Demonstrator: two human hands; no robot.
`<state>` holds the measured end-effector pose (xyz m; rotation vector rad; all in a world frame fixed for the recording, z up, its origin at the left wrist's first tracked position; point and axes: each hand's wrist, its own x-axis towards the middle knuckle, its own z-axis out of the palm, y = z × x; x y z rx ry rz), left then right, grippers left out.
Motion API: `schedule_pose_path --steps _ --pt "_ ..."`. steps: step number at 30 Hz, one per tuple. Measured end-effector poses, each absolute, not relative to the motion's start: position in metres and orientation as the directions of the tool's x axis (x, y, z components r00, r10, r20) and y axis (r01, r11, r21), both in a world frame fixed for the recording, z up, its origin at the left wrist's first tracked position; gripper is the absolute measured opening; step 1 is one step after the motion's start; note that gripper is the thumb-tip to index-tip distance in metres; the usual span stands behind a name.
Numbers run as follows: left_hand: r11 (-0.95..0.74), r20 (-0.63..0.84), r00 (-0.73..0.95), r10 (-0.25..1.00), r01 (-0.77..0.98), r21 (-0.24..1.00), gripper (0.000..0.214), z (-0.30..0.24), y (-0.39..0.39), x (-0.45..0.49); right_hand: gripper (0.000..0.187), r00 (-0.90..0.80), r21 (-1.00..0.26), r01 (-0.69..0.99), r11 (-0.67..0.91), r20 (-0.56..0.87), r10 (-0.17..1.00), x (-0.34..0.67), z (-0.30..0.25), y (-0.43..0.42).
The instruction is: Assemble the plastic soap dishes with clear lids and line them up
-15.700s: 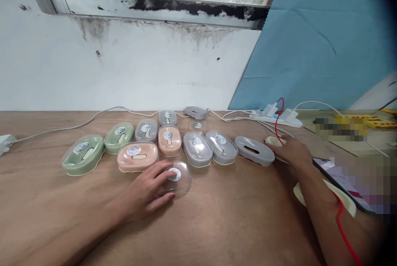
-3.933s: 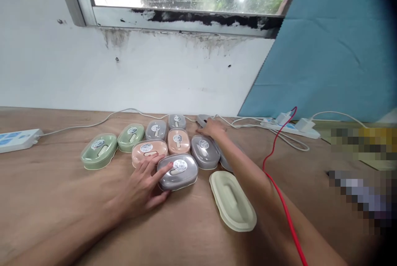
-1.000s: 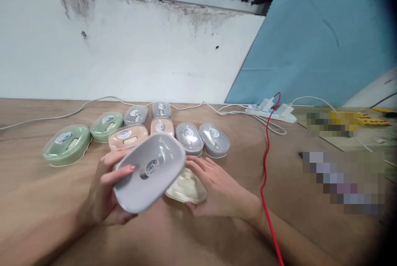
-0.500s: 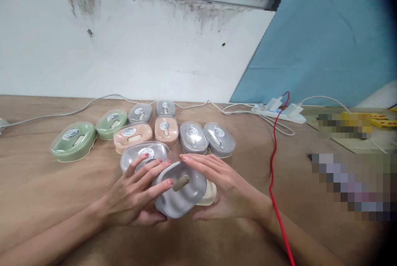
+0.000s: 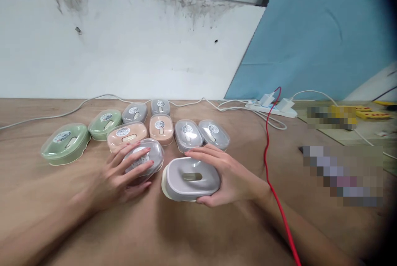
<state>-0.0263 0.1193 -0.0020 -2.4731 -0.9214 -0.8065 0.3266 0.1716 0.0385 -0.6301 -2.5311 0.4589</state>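
My right hand (image 5: 228, 175) grips a grey oval box (image 5: 206, 165) by its right end, thumb at the front and fingers along the back. The box has a slot in its top and a cream base (image 5: 166, 185) showing at its left end. My left hand (image 5: 124, 175) has its fingers curled over a clear, greyish lid (image 5: 156, 152) with a round label, tilted beside the box. Whether anything sits under that lid is hidden. Behind my left hand lies a pink lidded box (image 5: 138, 130).
Behind my hands stand green lidded boxes (image 5: 76, 142), another pink box (image 5: 164, 134) and several grey lidded boxes (image 5: 190, 138). A red cable (image 5: 267, 167) crosses my right forearm. A white power strip (image 5: 285, 111) lies at the back right, near yellow items (image 5: 369, 113).
My hands have moved apart. The grey box, earlier tilted between both hands, is now level in my right hand. My left hand has shifted left onto the clear lid.
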Motion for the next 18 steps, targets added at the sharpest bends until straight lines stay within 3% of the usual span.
schedule_pose_path --steps 4,9,18 --pt "-0.722 0.634 0.578 0.514 0.691 -0.045 0.054 -0.001 0.120 -0.024 0.099 -0.776 -0.408 0.389 0.826 0.338 0.533 0.316 0.034 0.164" --pt "-0.714 0.620 0.554 0.555 0.700 0.014 0.053 0.002 0.118 -0.022 0.103 -0.780 -0.494 0.405 0.769 0.253 0.572 0.312 0.027 0.161" --pt "-0.709 0.620 0.555 0.554 0.705 0.002 0.047 0.003 0.117 -0.022 0.100 -0.785 -0.507 0.413 0.756 0.222 0.578 0.311 0.020 0.161"
